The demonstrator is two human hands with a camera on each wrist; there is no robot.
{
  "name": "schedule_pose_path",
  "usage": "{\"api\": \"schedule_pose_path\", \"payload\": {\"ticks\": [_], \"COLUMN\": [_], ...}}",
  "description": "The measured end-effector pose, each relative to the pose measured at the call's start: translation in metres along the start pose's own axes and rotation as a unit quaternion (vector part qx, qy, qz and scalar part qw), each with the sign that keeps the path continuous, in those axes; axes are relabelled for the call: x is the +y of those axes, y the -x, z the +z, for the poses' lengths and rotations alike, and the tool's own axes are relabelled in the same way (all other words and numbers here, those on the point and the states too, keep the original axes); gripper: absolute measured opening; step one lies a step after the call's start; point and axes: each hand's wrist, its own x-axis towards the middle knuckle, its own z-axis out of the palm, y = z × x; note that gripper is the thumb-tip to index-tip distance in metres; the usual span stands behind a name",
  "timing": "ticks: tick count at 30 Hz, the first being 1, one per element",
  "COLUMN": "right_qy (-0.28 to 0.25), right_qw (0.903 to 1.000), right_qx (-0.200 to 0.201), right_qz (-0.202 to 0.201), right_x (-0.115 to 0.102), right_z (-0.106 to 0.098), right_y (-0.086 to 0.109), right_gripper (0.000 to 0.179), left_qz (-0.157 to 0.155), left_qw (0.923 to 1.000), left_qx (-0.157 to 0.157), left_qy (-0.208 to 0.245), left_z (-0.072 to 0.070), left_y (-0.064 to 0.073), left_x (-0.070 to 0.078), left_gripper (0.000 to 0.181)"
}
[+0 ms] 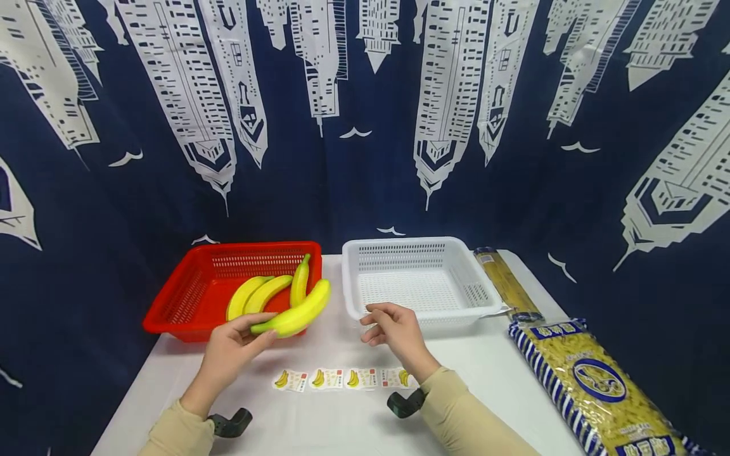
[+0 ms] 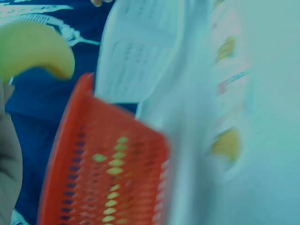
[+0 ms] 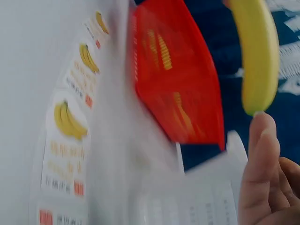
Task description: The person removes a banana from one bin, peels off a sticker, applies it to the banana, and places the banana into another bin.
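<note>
My left hand [image 1: 229, 352] pinches a yellow banana [image 1: 301, 315] with greenish tips near one end, between thumb and fingers. It is held up in front of the red basket [image 1: 182, 332], its free end pointing up and to the right. Three more bananas [image 1: 267, 295] are in that basket. My right hand [image 1: 397, 334] hovers at the near left corner of the white basket [image 1: 422, 316], fingers loosely bent and holding nothing. In the head view it is apart from the banana; in the right wrist view the banana [image 3: 260, 56] lines up just beyond a fingertip.
A row of several banana-printed stickers [image 1: 359, 378] lies on the white table [image 1: 319, 424] below the hands. At the right are a long pasta pack [image 1: 507, 282] and a large yellow pasta bag [image 1: 604, 386]. Behind hangs a dark blue curtain [image 1: 365, 183].
</note>
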Motion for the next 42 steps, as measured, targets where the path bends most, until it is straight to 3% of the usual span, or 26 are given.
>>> {"api": "schedule_pose_path", "payload": {"ticks": [5,10,15,19,22,26,34,42], "right_qy": [0.010,0.005,-0.043,-0.112,-0.139,-0.112,-0.024,0.006], "right_qw": [0.9997,0.9983,0.9945,0.9801,0.9643,0.9557,0.9653,0.9672], "right_qx": [-0.014,-0.054,-0.096,-0.163,-0.223,-0.270,-0.256,-0.247], "right_qz": [0.020,0.021,-0.003,0.015,0.030,0.037,0.047,0.060], "right_x": [0.008,0.018,0.036,0.058,0.073,0.083,0.083,0.078], "right_z": [-0.023,-0.034,-0.047,-0.063,-0.071,-0.074,-0.066,-0.061], "right_y": [0.010,0.021,0.032,0.039,0.042,0.045,0.047,0.048], "right_gripper": [0.038,0.051,0.047,0.027,0.015,0.013,0.025,0.031], "left_qz": [0.025,0.030,-0.007,-0.042,-0.061,-0.077,-0.089,-0.072], "left_qw": [0.9953,0.9837,0.9719,0.9649,0.9606,0.9522,0.9452,0.9441], "left_qx": [-0.081,-0.150,-0.208,-0.247,-0.268,-0.295,-0.314,-0.321], "left_qy": [0.047,0.095,0.109,0.078,0.042,0.020,0.014,-0.010], "left_z": [0.024,0.039,0.044,0.044,0.043,0.042,0.043,0.045], "left_y": [0.018,0.031,0.034,0.034,0.036,0.040,0.043,0.041], "left_x": [-0.021,-0.037,-0.049,-0.054,-0.057,-0.062,-0.068,-0.067], "left_gripper": [0.031,0.028,0.030,0.030,0.030,0.029,0.032,0.032]}}
